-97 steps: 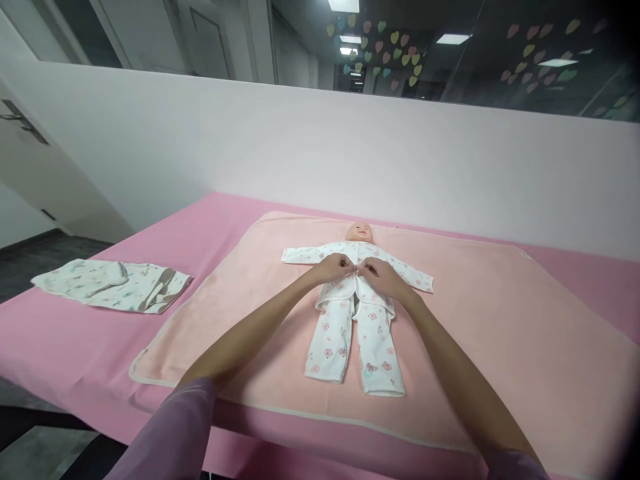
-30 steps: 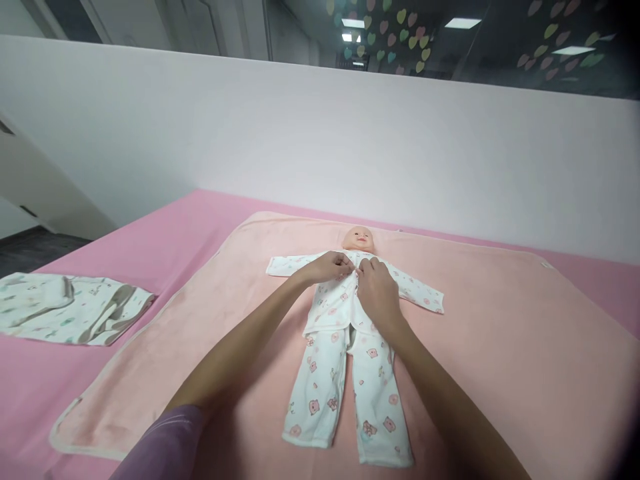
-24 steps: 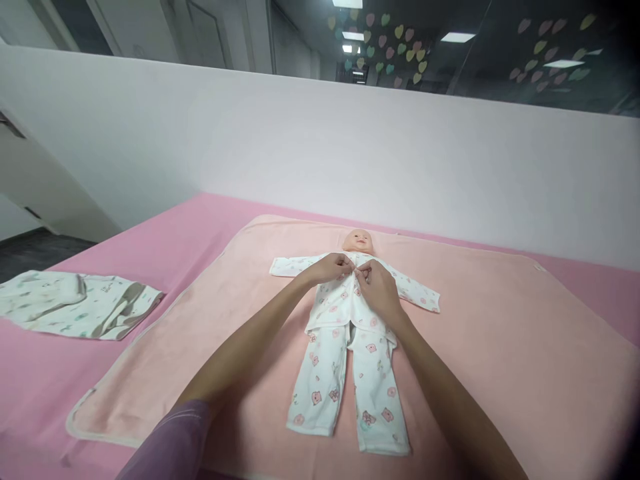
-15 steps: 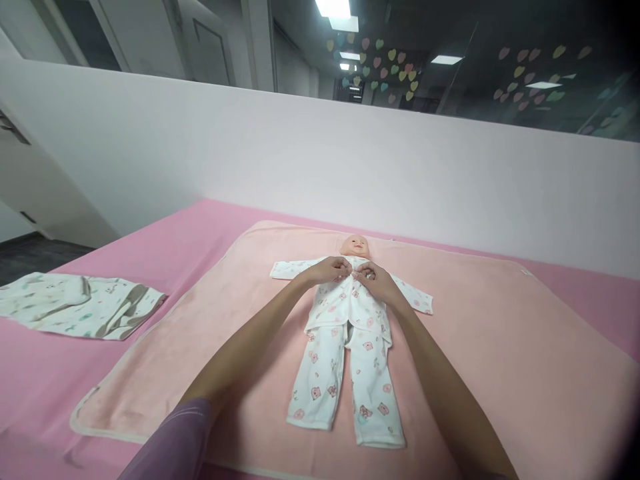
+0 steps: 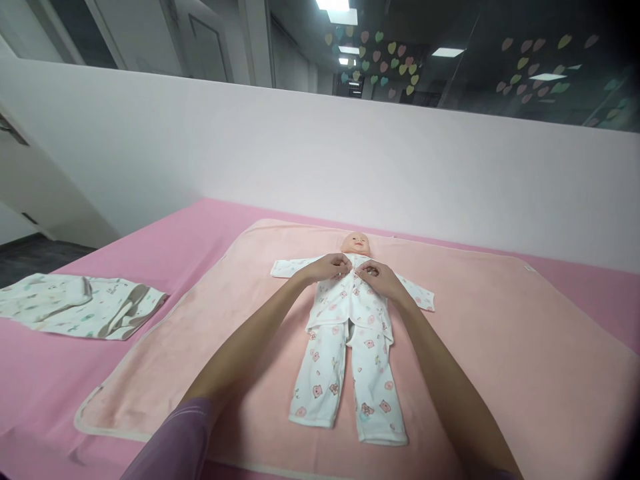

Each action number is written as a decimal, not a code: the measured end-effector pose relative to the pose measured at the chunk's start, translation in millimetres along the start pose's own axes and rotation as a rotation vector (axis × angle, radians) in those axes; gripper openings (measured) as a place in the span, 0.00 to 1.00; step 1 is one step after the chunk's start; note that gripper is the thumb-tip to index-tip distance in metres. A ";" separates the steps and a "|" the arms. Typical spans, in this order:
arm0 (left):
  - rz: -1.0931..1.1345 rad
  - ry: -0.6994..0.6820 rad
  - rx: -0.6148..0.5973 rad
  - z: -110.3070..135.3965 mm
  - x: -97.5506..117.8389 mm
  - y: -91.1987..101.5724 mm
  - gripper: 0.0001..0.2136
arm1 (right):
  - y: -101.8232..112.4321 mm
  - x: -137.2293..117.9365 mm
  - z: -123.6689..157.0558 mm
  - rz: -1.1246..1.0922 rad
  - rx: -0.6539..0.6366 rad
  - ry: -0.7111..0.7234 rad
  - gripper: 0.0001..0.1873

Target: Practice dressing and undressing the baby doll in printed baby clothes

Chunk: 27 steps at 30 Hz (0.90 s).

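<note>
A baby doll (image 5: pixel 356 243) in a white suit (image 5: pixel 350 333) printed with small pink bears lies face-up on the peach blanket (image 5: pixel 500 347), left hand (image 5: pixel 327 267) and right hand (image 5: pixel 376 278) apparently pinching the suit's front at the chest.

Infant-care training room: doll (image 5: pixel 356 243), pink table (image 5: pixel 170 230)

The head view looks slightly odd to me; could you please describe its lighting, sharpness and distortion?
Head view: soft, even light on the left hand and right hand pinching the doll's top, all sharp; ceiling lights blown out above; wide-angle stretch along the forearms; dark vignette at the right edge.
</note>
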<state>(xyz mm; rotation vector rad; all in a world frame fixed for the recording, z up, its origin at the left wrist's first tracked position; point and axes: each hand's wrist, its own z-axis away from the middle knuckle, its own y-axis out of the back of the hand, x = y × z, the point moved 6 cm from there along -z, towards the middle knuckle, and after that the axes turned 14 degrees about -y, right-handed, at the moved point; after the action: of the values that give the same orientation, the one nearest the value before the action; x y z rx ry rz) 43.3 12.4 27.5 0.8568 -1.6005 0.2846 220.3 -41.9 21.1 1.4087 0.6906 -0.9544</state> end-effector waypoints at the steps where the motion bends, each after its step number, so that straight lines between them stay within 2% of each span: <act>1: -0.003 0.002 0.003 0.2 0.7 0.0 0.14 | -0.2 -0.1 1.3 0.000 0.015 -0.011 0.17; 5: -0.078 0.016 0.023 0.6 2.0 0.6 0.11 | -2.4 -3.4 9.1 0.012 0.115 -0.053 0.14; 9: -0.218 0.000 0.059 1.4 7.2 0.3 0.09 | -6.2 -12.1 18.8 0.061 0.269 -0.063 0.10; 13: -0.273 -0.027 0.093 1.3 8.4 -1.3 0.09 | -12.9 -27.2 33.0 0.210 0.345 0.029 0.08; 17: -0.177 -0.022 0.081 -1.4 -1.7 -2.2 0.10 | -11.8 -37.8 41.6 0.363 0.347 0.123 0.09; 19: -0.156 0.008 0.108 -4.2 -6.5 1.1 0.11 | -4.5 -38.3 36.4 0.376 0.363 0.125 0.10; 23: -0.282 0.090 0.249 -14.2 -7.2 13.3 0.10 | 8.7 -26.9 3.2 0.239 0.299 -0.011 0.12; 27: -0.325 0.102 0.264 -28.0 -5.7 13.7 0.17 | 6.0 -16.5 -28.4 0.159 0.203 -0.066 0.17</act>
<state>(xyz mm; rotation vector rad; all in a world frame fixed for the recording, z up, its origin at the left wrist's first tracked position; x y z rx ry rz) 55.2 41.4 32.5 1.2681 -1.3207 0.3055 221.5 -12.1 36.2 1.5769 0.4344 -0.9607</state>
